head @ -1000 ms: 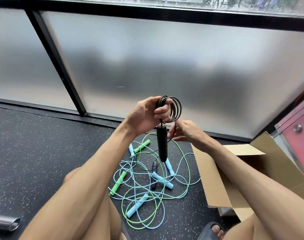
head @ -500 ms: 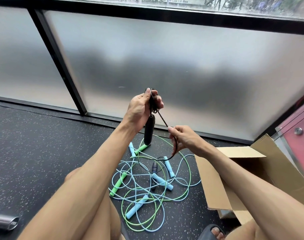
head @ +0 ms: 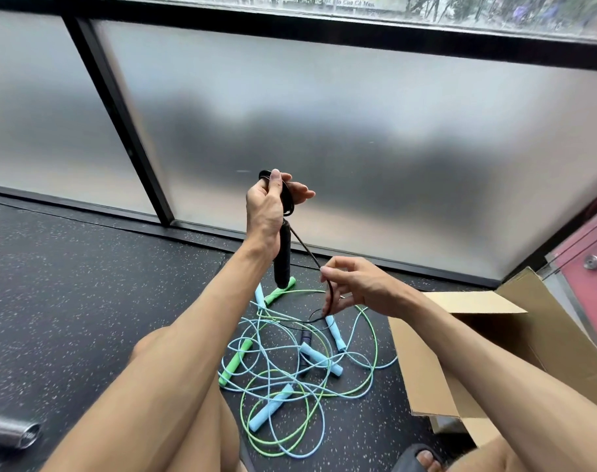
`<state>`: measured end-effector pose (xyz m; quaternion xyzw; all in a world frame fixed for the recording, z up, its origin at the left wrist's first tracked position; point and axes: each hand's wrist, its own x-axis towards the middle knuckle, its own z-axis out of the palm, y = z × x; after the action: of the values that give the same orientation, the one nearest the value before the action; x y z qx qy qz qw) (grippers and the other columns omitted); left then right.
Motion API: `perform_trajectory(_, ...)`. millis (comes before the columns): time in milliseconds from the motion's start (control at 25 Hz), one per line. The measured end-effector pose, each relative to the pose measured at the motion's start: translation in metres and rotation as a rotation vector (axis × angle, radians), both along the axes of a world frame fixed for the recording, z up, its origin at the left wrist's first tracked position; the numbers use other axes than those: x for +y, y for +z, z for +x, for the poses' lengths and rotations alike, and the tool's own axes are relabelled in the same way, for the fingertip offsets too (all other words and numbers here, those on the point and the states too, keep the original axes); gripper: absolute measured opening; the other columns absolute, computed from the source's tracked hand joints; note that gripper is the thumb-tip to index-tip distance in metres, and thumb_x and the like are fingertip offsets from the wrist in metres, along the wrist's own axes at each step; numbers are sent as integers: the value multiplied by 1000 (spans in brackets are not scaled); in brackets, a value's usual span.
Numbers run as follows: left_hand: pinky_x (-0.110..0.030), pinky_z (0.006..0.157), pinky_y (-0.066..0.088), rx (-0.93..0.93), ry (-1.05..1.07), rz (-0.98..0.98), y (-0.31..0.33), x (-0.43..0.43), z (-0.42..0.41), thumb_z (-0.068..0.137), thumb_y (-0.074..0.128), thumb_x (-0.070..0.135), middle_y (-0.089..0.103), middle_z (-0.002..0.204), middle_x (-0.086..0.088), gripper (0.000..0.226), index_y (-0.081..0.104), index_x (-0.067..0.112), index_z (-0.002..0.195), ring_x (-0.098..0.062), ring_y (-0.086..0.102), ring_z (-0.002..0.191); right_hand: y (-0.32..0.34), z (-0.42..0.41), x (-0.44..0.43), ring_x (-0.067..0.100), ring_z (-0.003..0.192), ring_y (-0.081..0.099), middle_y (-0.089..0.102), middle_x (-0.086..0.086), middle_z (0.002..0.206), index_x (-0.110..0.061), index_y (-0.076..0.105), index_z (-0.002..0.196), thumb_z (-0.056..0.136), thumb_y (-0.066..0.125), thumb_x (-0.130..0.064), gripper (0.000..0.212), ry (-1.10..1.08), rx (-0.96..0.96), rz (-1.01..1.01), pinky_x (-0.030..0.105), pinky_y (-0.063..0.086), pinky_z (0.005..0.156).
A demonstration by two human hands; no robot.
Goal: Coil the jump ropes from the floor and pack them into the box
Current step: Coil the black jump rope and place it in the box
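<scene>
left hand [head: 266,212]: raised, fingers curled round the coiled loops of the black rope [head: 288,196] and the top of its black handle [head: 283,264], which hangs straight down.
right hand [head: 365,287]: lower, thumb and fingertips pinching the loose black cord [head: 304,245].
black cord: slants from the left hand to the right hand, then curves down to the floor [head: 86,301].
green and blue jump ropes [head: 271,407]: tangled on the floor below both hands.
cardboard box [head: 423,369]: open, just right of the tangle.
</scene>
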<state>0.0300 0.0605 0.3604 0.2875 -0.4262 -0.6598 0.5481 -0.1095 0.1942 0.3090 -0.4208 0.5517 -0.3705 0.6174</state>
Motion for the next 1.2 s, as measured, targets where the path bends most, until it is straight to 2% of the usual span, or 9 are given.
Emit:
perform_trajectory(80, -37, 73, 58, -57, 50, -39, -3, -2, 0, 107, 38, 20, 70, 65, -7, 27, 55, 5, 92, -29, 71, 64, 4, 0, -1, 22, 56, 62, 59, 6, 65, -8, 56, 91, 95, 62, -34, 27, -43, 38, -12, 39, 61, 63)
perform_trajectory(160, -33, 69, 57, -130, 84, -102, -3, -1, 0, 107, 38, 20, 70, 68, -11, 27, 54, 2, 95, -28, 71, 64, 8, 2, -2, 15, 49, 51, 53, 2, 61, -13, 57, 78, 93, 61, -41, 32, -59, 59, -35, 31, 54, 52)
perform_trajectory(400, -44, 78, 59, -379, 171, -303, -8, -7, 1, 106, 41, 26, 72, 71, -14, 35, 55, -5, 98, -26, 73, 66, 8, -2, -2, 22, 68, 60, 56, 11, 76, -5, 54, 89, 91, 68, -18, 20, -33, -41, -74, 53, 58, 75)
perform_trajectory(520, -42, 73, 58, -582, 181, -443, -13, -5, 0, 104, 45, 30, 72, 66, -5, 32, 56, 3, 92, -18, 72, 61, 13, 0, 0, 23, 63, 60, 57, 12, 75, -4, 56, 91, 91, 68, -16, 18, -32, 32, -90, 41, 59, 57)
perform_trajectory(600, -39, 66, 57, -737, 149, -525, -17, -3, -2, 103, 47, 29, 71, 65, -3, 29, 56, 5, 89, -16, 69, 56, 22, 0, 0, 19, 48, 53, 55, 10, 66, -3, 57, 87, 91, 68, -16, 17, -75, 50, -124, 27, 49, 41)
perform_trajectory(720, -40, 62, 57, -932, -15, -581, -23, -5, -2, 100, 49, 29, 70, 63, -4, 27, 55, 8, 85, -20, 68, 54, 37, -9, -2, 11, 36, 35, 45, 3, 53, -1, 62, 85, 93, 64, -16, 18, -161, 42, -201, 14, 24, 36)
perform_trajectory(800, -46, 58, 58, -959, -195, -522, -24, -1, -4, 100, 50, 25, 69, 64, -10, 25, 57, 6, 85, -29, 67, 55, 43, -17, -3, 10, 39, 27, 37, 1, 55, -1, 64, 84, 96, 60, -18, 21, -197, 39, -252, 14, 19, 39)
perform_trajectory(960, -34, 51, 50, -1023, -555, -400, -17, 16, -11, 105, 40, 21, 62, 58, -13, 32, 58, 3, 85, -24, 57, 46, 44, -21, -3, 11, 41, 27, 34, -3, 52, -4, 64, 78, 101, 53, -20, 30, -284, 232, -375, 19, 23, 39)
perform_trajectory(1200, -22, 41, 23, -864, -835, -237, -7, 25, -10, 104, 34, 47, 31, 43, -2, 59, 50, 12, 60, -14, 25, 37, 39, -27, -9, 16, 48, 37, 45, -2, 54, -12, 68, 76, 100, 57, -22, 28, -401, 486, -557, 38, 31, 47)
